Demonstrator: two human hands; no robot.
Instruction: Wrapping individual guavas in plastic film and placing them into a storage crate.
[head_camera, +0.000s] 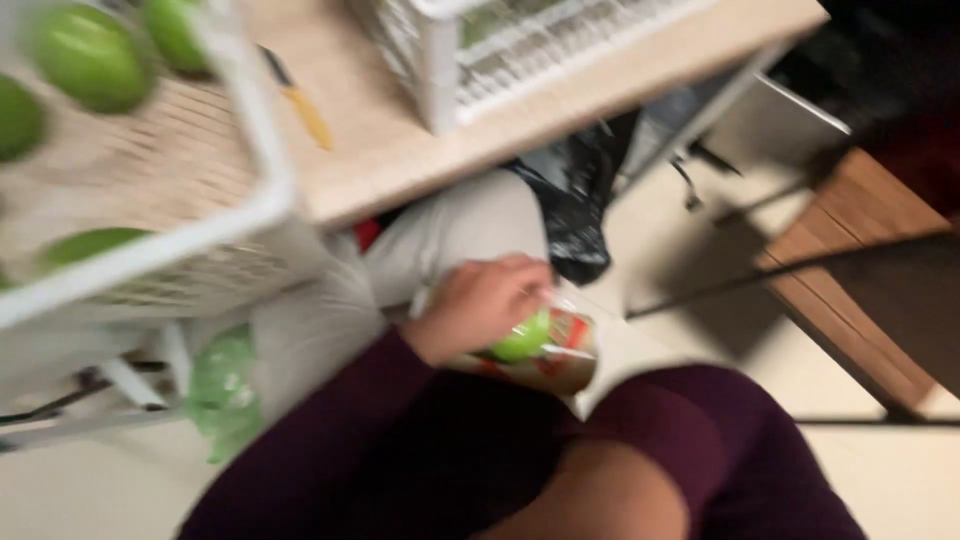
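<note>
Apple (522, 338) green, inside clear bag (560, 350) | left hand (478, 303) clamped on it, lifting out | right hand unseen | next: carry to 10 o'clock white basket (262, 160)

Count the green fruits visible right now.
5: four in the white basket, at; one under the hand, at. More may be hidden.

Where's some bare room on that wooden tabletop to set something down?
The bare strip of tabletop between the two white baskets, beside the yellow-handled knife. The left basket, holding green apples, crowds that end; the other basket fills the far side.
</note>
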